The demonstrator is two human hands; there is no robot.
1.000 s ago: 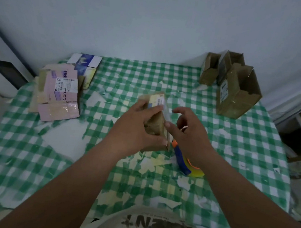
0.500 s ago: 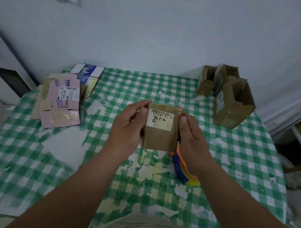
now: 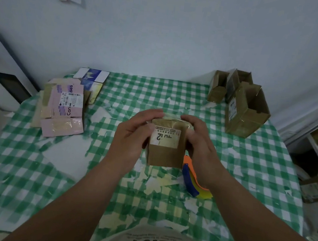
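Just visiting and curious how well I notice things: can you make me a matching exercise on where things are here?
1 small brown cardboard box with white label
2 flattened pink cardboard carton
3 tall open brown cardboard box
4 orange, blue and yellow plastic tool

a far right of the green checked table
b gripped by left hand and right hand
c left side of table
d under the right wrist

Pairs: 1-b; 2-c; 3-a; 4-d
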